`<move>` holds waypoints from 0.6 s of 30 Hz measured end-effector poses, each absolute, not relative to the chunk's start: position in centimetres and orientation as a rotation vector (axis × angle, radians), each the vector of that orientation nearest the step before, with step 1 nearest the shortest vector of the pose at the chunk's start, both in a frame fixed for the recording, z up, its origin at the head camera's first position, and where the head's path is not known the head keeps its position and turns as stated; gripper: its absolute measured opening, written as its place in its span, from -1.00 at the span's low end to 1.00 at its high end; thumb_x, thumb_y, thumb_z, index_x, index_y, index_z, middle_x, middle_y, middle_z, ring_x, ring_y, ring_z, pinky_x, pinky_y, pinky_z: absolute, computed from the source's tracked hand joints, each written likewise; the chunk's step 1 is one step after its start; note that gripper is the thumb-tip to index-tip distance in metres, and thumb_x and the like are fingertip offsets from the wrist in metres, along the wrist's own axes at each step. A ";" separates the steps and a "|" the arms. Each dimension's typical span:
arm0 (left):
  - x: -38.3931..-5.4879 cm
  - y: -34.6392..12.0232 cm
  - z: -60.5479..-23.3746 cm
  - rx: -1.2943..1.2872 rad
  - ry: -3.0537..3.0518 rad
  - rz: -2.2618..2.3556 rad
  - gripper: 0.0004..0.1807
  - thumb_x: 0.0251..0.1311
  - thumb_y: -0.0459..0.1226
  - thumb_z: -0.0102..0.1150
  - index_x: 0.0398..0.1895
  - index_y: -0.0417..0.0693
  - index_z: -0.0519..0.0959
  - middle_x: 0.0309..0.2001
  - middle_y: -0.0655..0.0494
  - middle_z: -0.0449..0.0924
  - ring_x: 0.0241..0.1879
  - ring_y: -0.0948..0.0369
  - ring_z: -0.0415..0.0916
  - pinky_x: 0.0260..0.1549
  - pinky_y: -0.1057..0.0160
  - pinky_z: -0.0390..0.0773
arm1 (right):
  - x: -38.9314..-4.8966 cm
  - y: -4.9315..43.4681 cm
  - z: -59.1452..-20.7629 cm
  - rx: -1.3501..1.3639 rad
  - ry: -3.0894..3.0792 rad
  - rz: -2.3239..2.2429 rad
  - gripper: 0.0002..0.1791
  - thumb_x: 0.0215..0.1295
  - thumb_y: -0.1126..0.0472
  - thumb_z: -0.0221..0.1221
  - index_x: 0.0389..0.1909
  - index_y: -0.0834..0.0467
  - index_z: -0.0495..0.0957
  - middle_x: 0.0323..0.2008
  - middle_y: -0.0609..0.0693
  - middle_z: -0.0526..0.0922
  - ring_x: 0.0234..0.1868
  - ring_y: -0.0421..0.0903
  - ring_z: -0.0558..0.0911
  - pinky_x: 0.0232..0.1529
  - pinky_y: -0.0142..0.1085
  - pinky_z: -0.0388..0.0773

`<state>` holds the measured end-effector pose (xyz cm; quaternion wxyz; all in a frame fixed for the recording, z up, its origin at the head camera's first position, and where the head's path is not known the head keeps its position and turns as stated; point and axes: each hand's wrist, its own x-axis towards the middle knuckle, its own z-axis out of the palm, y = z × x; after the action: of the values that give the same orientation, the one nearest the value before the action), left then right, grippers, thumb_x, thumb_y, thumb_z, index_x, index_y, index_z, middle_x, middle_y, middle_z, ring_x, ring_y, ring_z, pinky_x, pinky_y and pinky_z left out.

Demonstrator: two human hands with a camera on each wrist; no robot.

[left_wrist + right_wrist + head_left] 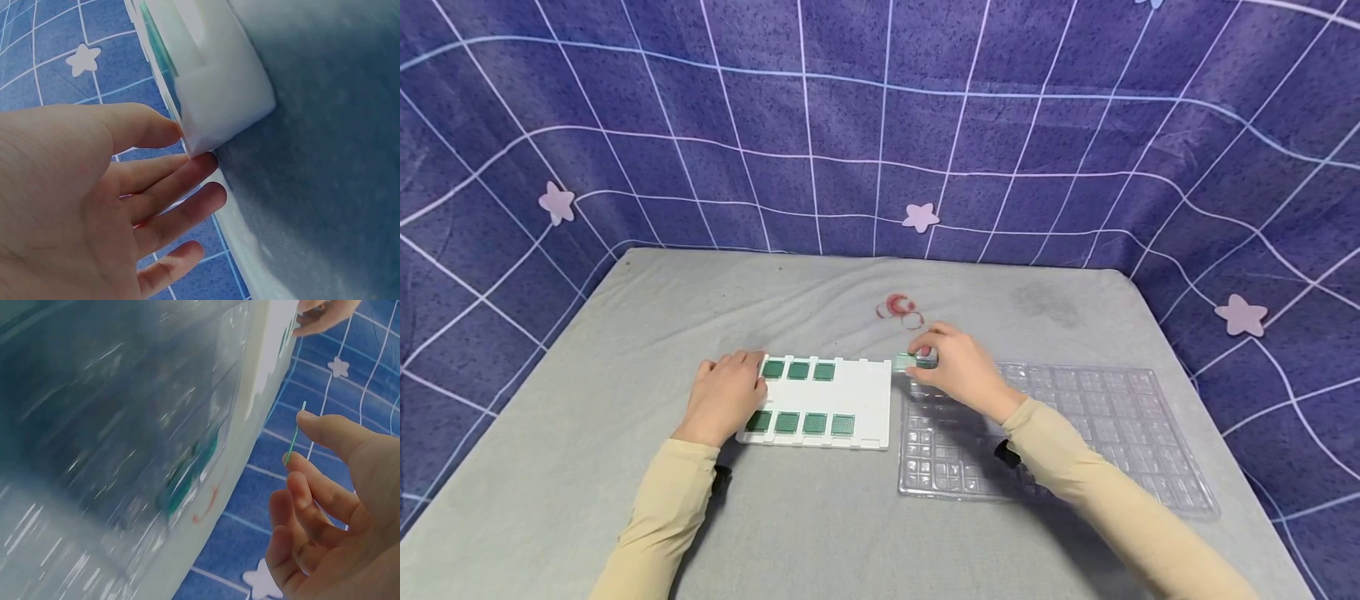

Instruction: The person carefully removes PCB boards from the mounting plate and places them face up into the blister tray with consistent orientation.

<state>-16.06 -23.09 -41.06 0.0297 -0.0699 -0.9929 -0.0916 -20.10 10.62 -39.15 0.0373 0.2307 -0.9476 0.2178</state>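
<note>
My left hand (722, 398) grips the left end of a white plastic tray (865, 392). In the left wrist view the thumb lies at one face of the tray's corner, with fingertips at the other side. Two rows of small green circuit boards (815, 424) sit in the tray, three at the back and several along the front. My right hand (964, 371) pinches one small green circuit board (905, 362) between thumb and index finger, just off the tray's back right corner. The right wrist view shows that board (295, 432) edge-on, clear of the plastic below.
A clear plastic tray (1105, 425) with many compartments lies to the right, partly beneath my right forearm. Green boards (194, 469) lie in its far edge compartments. Behind is a red mark (898, 307) on the grey cloth; a blue gridded curtain (850, 125) surrounds the table.
</note>
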 end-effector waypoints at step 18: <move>-16.1 -23.0 -41.2 -0.209 -3.048 -0.268 -0.53 0.38 -0.29 0.07 0.29 -0.34 0.50 0.16 -0.28 0.61 0.09 -0.18 0.55 -0.06 -0.10 0.32 | -20.1 16.8 -39.9 0.604 -2.931 0.728 -0.66 0.16 0.06 0.46 -0.06 0.08 0.75 -0.21 0.00 0.63 -0.39 -0.20 0.54 -0.45 -0.33 0.43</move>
<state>-16.10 -23.00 -41.25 0.0372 -0.0681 -0.9932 -0.0872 -20.06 16.78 -39.91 0.0308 0.1960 -0.9512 0.2364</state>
